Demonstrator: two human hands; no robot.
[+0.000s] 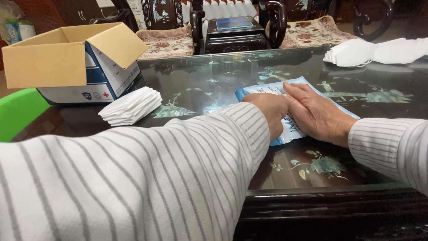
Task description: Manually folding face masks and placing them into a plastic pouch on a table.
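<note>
A flat blue and white plastic packet lies on the dark glass-topped table. My right hand rests flat on top of it, fingers pointing left. My left hand presses on the packet's near left part, knuckles bent, touching the right hand's fingers. Whether the left fingers pinch the packet is hidden. Both arms wear grey-striped white sleeves. A stack of folded white masks sits to the left of the hands.
An open cardboard box stands at the far left. More white masks lie at the far right. A dark carved stand and patterned chair cushions sit behind the table. A green object is at the left edge.
</note>
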